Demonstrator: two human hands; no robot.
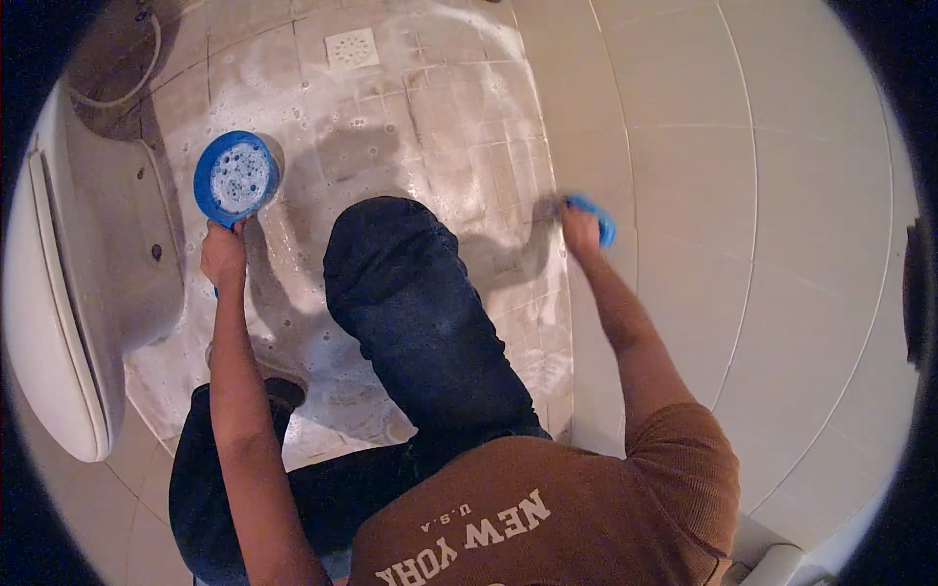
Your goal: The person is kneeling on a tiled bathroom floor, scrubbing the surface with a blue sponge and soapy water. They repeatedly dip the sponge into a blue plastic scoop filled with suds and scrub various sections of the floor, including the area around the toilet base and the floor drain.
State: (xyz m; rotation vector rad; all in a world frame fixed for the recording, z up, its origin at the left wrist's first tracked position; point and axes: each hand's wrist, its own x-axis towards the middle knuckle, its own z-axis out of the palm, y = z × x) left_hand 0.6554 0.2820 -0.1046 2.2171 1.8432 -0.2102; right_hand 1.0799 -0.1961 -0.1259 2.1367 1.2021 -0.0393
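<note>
My left hand (224,253) grips the handle of a round blue plastic dipper (236,178). White, bubbly suds fill much of its bowl, which is held above the wet floor beside the toilet. On the other side, my right hand (582,233) is closed around a blue scrub brush (602,220), low down where the floor meets the tiled wall. The brush is slightly blurred and partly covered by my fingers, so its bristles cannot be made out. Foam and water lie over the small floor tiles (469,183) between my hands.
A white toilet (55,315) stands along the left side. At the top left a pale hose or rim (157,55) curves over a dark area. A square floor drain (352,48) lies ahead. The tiled wall (689,190) rises on the right. My bent knee (388,242) sits between my arms.
</note>
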